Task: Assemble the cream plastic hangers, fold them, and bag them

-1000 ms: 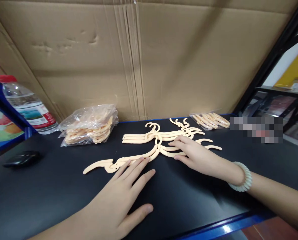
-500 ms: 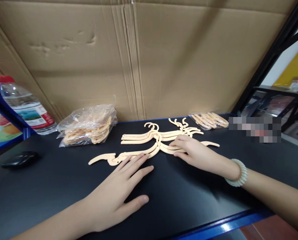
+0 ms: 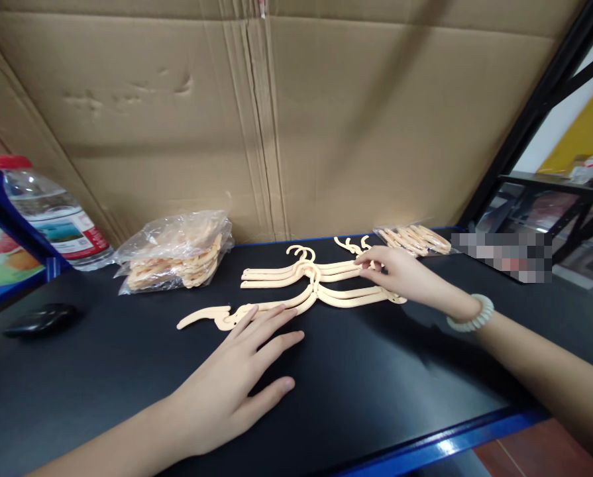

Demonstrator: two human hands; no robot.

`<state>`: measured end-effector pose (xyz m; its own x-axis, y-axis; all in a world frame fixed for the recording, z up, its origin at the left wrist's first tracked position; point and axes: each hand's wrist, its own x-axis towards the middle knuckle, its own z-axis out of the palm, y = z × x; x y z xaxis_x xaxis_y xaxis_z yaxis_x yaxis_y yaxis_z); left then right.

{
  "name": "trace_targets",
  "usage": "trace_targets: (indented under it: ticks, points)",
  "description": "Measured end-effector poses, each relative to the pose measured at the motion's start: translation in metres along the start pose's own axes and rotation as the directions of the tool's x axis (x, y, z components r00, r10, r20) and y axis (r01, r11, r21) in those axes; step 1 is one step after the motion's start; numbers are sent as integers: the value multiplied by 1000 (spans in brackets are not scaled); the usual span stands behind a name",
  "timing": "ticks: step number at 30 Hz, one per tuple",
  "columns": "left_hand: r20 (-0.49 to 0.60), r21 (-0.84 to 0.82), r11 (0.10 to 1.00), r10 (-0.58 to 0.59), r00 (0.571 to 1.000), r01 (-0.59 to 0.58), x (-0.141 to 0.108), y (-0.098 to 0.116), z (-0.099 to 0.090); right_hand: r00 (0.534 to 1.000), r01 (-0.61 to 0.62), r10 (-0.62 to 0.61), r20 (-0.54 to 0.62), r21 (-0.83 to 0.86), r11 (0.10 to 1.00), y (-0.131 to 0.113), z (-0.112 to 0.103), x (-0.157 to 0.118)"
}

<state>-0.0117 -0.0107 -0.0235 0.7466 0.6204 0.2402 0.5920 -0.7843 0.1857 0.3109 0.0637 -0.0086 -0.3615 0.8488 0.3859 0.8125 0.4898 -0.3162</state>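
Several cream folding clothes hangers lie spread on the black table (image 3: 316, 377). My left hand (image 3: 246, 371) rests flat with fingers spread, its fingertips at the left arm of the nearest hanger (image 3: 346, 301). That hanger's left end piece (image 3: 201, 316) sticks out to the left. My right hand (image 3: 400, 275) is over the right side, thumb and forefinger curved and apart near the right arms of the hangers behind (image 3: 271, 273). It covers part of those arms and of the small hooks (image 3: 346, 245) at the back.
A clear bag of hangers (image 3: 174, 255) stands at the back left, and a thinner bagged bundle (image 3: 415, 238) at the back right. To the left are a black mouse (image 3: 40, 319) and a water bottle (image 3: 60, 218). Cardboard (image 3: 376, 119) walls off the back.
My right hand has moved back from the nearest hanger's right arm toward the hangers behind. The nearest hanger's right end piece no longer shows. My left hand has stayed in place.
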Motion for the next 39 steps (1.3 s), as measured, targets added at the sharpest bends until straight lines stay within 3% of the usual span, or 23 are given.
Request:
trace_targets:
  ticks: [5, 12, 39]
  points:
    - [0, 0, 1000, 14, 1000, -14, 1, 0, 0, 992, -101, 88, -94, -146, 984, 48, -8, 15]
    - [-38, -1, 999, 37, 999, -37, 1, -1, 2, 998, 62, -62, 8, -173, 983, 83, 2, 26]
    - [-46, -7, 999, 53, 998, -53, 2, 0, 2, 987, 135, -126, 101, -85, 987, 98, 8, 24]
